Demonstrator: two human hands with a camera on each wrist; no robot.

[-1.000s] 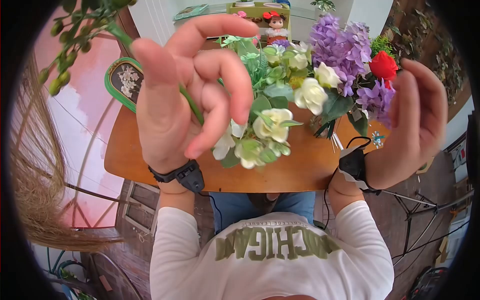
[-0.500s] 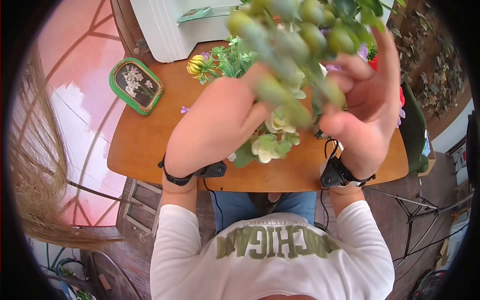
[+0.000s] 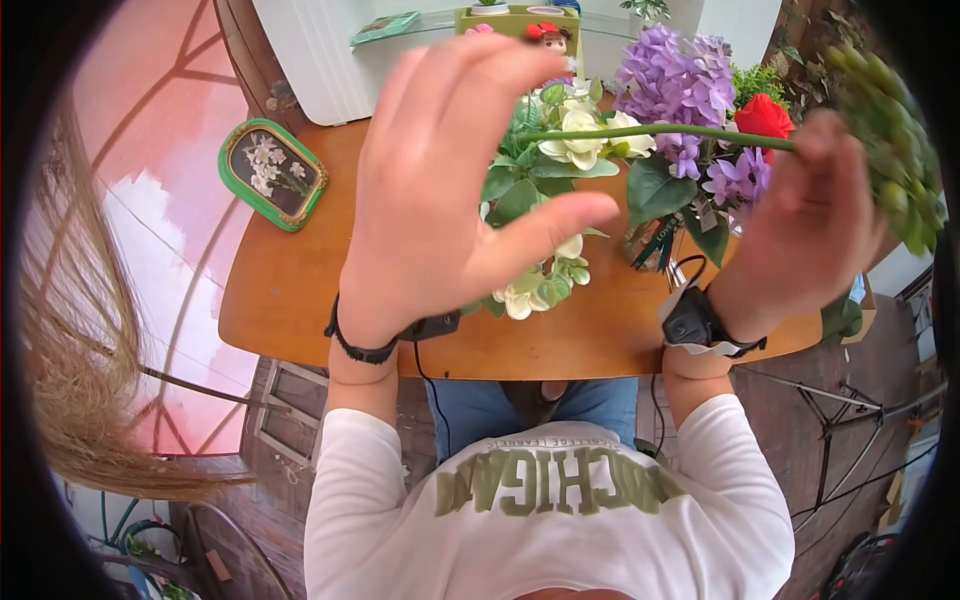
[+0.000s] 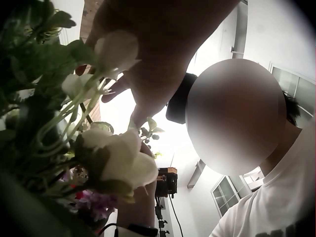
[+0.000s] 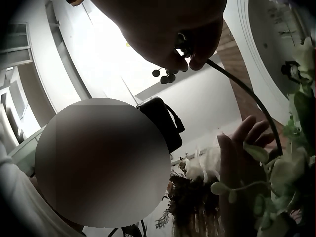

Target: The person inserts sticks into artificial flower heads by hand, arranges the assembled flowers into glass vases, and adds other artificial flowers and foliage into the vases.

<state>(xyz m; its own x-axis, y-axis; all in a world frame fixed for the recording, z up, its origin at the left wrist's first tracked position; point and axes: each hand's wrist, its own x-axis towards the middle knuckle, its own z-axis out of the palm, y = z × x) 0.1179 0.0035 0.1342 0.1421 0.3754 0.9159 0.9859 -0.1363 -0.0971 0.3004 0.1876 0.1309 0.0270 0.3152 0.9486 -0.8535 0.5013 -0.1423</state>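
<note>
My right hand point(image 3: 800, 225) pinches a long green stem point(image 3: 660, 131) close below its spray of green berries point(image 3: 890, 150), at the right of the head view. The stem runs leftward from the fingers, its far end overlapping the white flowers point(image 3: 574, 142). The right wrist view shows thumb and fingertips meeting on the stem point(image 5: 242, 87). My left hand point(image 3: 430, 190) is held over the left side of the white flowers, thumb spread away from the fingers, holding nothing. In the left wrist view, a white bloom point(image 4: 121, 160) hangs just below that hand point(image 4: 148, 54).
Purple hydrangeas point(image 3: 680, 90) and a red rose point(image 3: 764, 118) stand at the back right of the wooden table point(image 3: 290, 300). A green-framed flower picture point(image 3: 272, 173) lies at its left. A doll point(image 3: 550, 42) sits on the shelf behind. Tripod legs point(image 3: 835, 430) stand at the lower right.
The berry stem has passed from my left hand at the upper left, across the middle, into my right hand at the right. My left hand has let go and its fingers have spread.
</note>
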